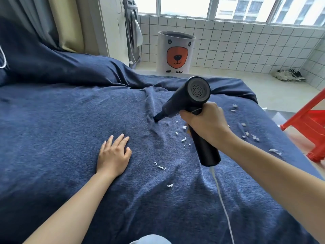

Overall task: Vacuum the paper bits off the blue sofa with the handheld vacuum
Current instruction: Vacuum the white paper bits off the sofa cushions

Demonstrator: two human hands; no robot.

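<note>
1. Nearest the camera, a bit of pale fabric (150, 239), probably a knee, is seen at the bottom edge, with the blue sofa (58, 120) spread out beyond it under a loose, wrinkled cover.

2. Left hand (113, 155) is laid flat on the cover, fingers (115, 140) straight and slightly spread, nothing pinched. It looks like the fabric is being held down so it doesn't get sucked up.

3. Right hand (205, 124) is wrapped around the handle of the handheld vacuum (188, 99), fingers curled tight on it. One vacuum, black, with a white cord (222, 205) trailing off its base toward the camera.

4. Nozzle tip is pressed right onto the cover at a fold, just left of the nearest scraps. So the step in hand is judged to be mid-sweep: that patch around the nozzle is pretty much done, the rest isn't.

5. Paper bits (183, 139) are counted at roughly twenty, exact number can't be told since some are tiny. One cluster lies just beside the right wrist, a second is scattered near the sofa's right edge, and a couple of loners (160, 166) sit closer in.

6. Next move, as a guess: nozzle needs to be dragged right and back toward the camera, kept low, with the cover kept taut.

7. Off the sofa, one bear-print hamper (175, 51) and one red stool (309, 124) are spotted.
</note>
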